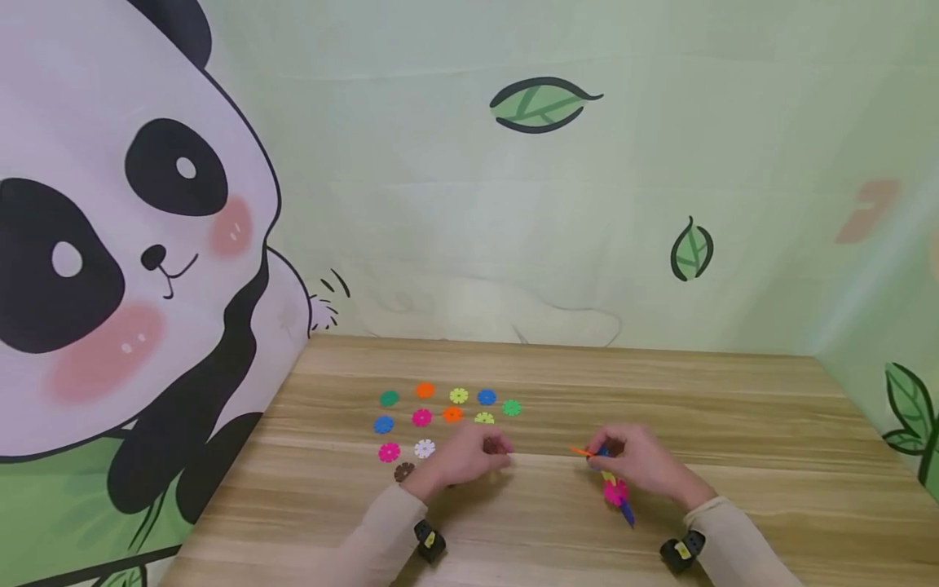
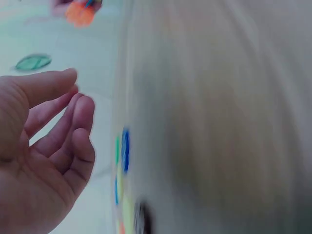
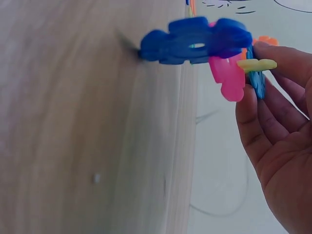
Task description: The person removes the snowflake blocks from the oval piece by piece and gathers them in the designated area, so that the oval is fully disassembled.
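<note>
My right hand [image 1: 640, 461] pinches a chain of interlocked plastic snowflake discs above the table. In the right wrist view thumb and fingers grip a blue disc [image 3: 257, 83]; joined along the chain are a yellow disc [image 3: 261, 65], a pink disc [image 3: 231, 83] and a dark blue disc [image 3: 170, 44] at the near end. An orange disc [image 1: 582, 451] juts out at the chain's left end in the head view. My left hand [image 1: 467, 456] hovers by the loose discs, its fingers loosely bent with nothing between them, as the left wrist view shows.
Several loose snowflake discs lie spread at the left of the wooden table [image 1: 734, 408], among them an orange disc [image 1: 425, 390], a white disc [image 1: 424, 448] and a brown disc [image 1: 404, 472]. My left forearm and hand cover part of this group. A panda-printed wall stands behind.
</note>
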### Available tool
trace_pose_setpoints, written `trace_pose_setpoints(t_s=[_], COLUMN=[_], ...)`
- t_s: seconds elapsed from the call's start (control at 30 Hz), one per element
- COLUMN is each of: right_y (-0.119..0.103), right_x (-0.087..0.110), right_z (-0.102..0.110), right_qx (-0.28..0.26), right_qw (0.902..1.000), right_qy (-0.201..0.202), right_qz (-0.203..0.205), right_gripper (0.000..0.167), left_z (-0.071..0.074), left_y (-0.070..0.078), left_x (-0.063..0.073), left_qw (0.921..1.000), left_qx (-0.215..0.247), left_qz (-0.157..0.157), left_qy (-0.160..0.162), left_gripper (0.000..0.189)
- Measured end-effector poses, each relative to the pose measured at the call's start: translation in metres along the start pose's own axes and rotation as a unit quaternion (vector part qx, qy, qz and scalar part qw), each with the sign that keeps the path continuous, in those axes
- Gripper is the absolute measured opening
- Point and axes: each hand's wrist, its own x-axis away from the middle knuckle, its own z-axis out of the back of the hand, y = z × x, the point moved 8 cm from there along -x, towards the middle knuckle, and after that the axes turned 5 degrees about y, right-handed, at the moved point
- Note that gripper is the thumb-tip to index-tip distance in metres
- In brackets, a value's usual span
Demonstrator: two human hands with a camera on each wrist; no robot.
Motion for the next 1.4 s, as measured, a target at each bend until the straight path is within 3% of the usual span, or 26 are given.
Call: trace_pose_setpoints(t_s=[0.27,0.47,0.6,0.77,1.23,1.4], right_y=[-0.002,-0.002,-0.004,-0.005,0.01,0.009], right_x=[-0.003,-0.004,-0.003,-0.003,0.001,0.001], right_z=[-0.005,-0.008,-0.009,-0.009,-0.011,-0.008], right_qx=[-0.011,-0.023,-0.031,-0.033,-0.024,-0.015], right_qw=[0.9998,0.9994,0.999,0.999,0.9986,0.999], right_qy=[-0.008,-0.024,-0.03,-0.03,-0.038,-0.029], right_qz=[0.017,0.006,0.008,0.005,-0.028,-0.031], right_gripper=[0.01,0.007,0.007,0.007,0.014,0.012], left_z=[-0.033,-0.045,-0.051,-0.053,-0.048,-0.05], left_y=[0.031,0.04,0.048,0.053,0.047,0.049], left_x=[-0.019,-0.027,-0.03,-0.031,-0.03,-0.032], left_qw=[0.997,0.996,0.9961,0.9968,0.9971,0.998], left_qx=[0.066,0.083,0.07,0.038,0.05,0.018], left_qz=[-0.032,-0.029,-0.051,-0.065,-0.006,-0.009], left_qy=[0.023,0.019,0.016,0.027,0.058,0.06], left_gripper=[0.02,0.017,0.011,0.006,0.005,0.012])
